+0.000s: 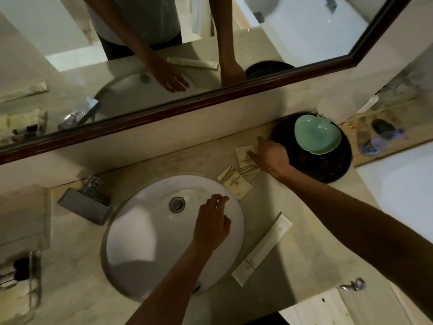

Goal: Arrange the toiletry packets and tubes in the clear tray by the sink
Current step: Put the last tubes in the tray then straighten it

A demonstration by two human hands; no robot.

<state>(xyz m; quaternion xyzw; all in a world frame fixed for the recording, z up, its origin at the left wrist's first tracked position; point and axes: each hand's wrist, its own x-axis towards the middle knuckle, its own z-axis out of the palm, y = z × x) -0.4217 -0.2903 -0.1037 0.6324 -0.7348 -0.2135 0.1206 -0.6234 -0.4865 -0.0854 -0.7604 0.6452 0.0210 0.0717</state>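
Two small cream packets lie on the counter behind the sink: one under the fingertips of my right hand, the other just left of it, near the basin rim. My right hand rests flat with fingers spread on the first packet, not gripping it. A long white packet lies diagonally to the right of the basin. My left hand hovers over the white sink, fingers loosely curled, holding nothing. The clear tray sits at the far left edge with dark-capped tubes in it.
A black round tray holds a green apple-shaped dish right of my right hand. A chrome tap stands left of the basin. A framed mirror runs along the wall. A wooden board with blue wrapping lies far right.
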